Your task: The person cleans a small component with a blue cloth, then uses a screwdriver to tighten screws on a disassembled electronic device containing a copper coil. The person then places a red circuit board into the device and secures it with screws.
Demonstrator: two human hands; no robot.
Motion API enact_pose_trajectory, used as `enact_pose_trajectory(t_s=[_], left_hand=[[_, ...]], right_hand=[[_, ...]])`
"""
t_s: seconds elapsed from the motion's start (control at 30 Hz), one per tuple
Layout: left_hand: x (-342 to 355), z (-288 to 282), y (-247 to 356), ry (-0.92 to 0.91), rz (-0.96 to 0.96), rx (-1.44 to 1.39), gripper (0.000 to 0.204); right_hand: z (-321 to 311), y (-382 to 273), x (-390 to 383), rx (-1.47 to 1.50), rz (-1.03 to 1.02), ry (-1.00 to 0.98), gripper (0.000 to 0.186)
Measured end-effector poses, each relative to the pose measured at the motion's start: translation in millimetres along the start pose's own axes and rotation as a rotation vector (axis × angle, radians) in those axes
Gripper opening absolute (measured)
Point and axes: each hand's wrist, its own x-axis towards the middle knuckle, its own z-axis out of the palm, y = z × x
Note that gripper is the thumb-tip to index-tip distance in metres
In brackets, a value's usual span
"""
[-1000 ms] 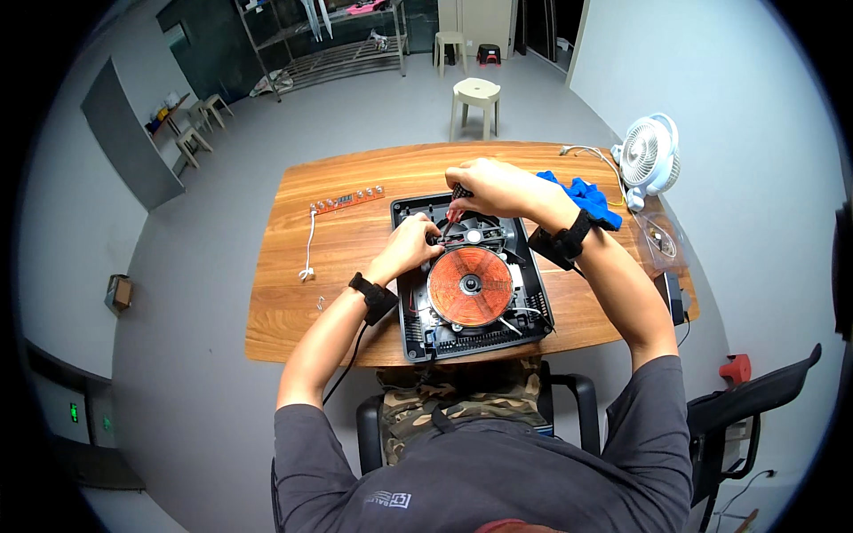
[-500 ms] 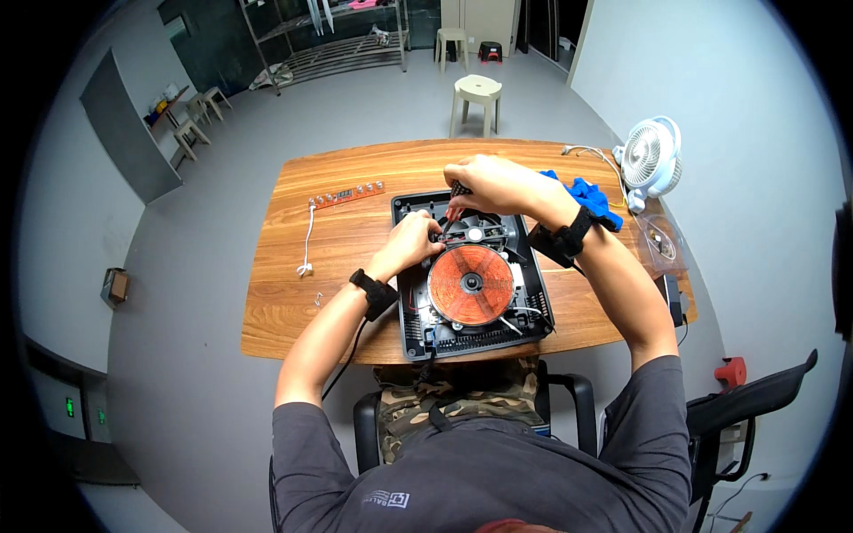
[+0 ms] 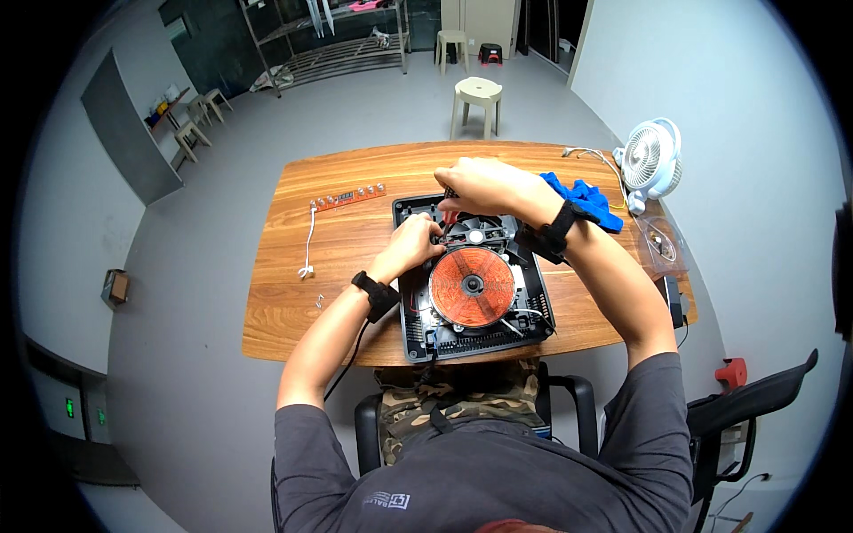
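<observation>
The opened black housing of an induction cooker (image 3: 413, 342) lies in front of me, its round copper coil (image 3: 471, 308) uncovered. Behind the coil sits a dark cooling fan (image 3: 464, 228). My right hand (image 3: 484, 183) is closed round the black-and-red handle of what looks like a screwdriver (image 3: 450, 216), pointing down at the fan's left side. Its tip is hidden. Close by, my left hand (image 3: 410, 249) reaches over the housing's left side, fingertips pinched together near that tip. Whatever they grip is too small to make out.
On the wooden table (image 3: 284, 320), an orange circuit strip (image 3: 362, 194) with a white cable (image 3: 309, 242) lies left of the housing, near small metal pieces (image 3: 320, 301). To the right are a blue cloth (image 3: 586, 202), a clear tray (image 3: 665, 244) and a white fan (image 3: 650, 155).
My right hand has shifted slightly left, and the screwdriver handle has turned a little in its grip. My left hand keeps nearly the same place.
</observation>
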Motion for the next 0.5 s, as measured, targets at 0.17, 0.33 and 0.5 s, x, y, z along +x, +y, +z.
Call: enact_pose_trajectory(t_s=[0.17,0.33,0.5], left_hand=[[0.9,1.2,0.6,0.019,0.013,-0.006,0.032],[3.5,1.7,-3.5,0.005,0.035,-0.006,0.034],[0.7,-0.7,-1.4,0.016,0.016,-0.018,0.034]], right_hand=[[-7.2,-4.5,8.3,0.017,0.119,-0.104,0.039],[-25.1,-13.7,10.3,0.124,0.254,-0.211,0.039],[-21.0,-11.8,17.3,0.037,0.232,-0.177,0.043]])
